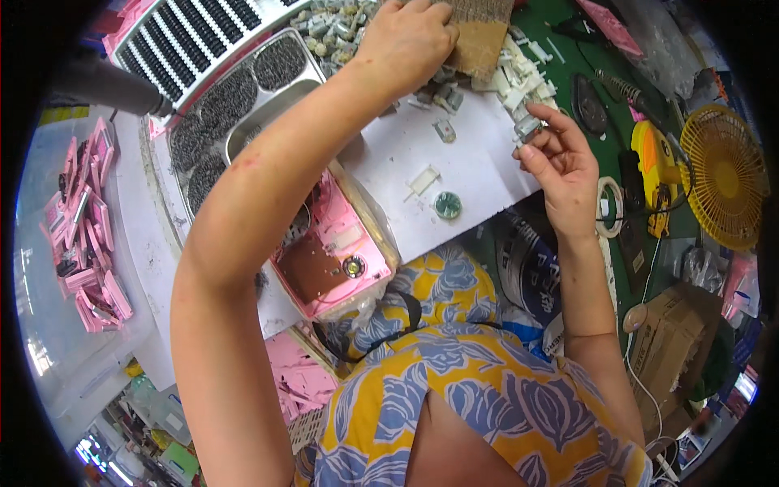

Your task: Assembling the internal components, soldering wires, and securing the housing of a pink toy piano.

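Note:
My right hand [560, 166] pinches a small silver motor [527, 127] between thumb and fingertips, over the right edge of the white work surface [487, 174]. At the top of the view, my left hand [408, 40] reaches across with its fingers curled, beside a brown piece of corrugated cardboard [480, 36]; whatever is in those fingers is hidden. Small motors [331, 31] lie heaped left of that hand, and white plastic parts [513, 81] are piled to the right of the cardboard. A single motor [444, 131] rests apart on the white surface.
A small white frame [423, 179] and a round green container [447, 205] lie nearer me. Beneath my left forearm are a pink-lined box [369, 280] and a metal tray [261, 104] of dark small parts. Pink plastic pieces [85, 219] lie far left; a yellow fan [725, 174] stands right.

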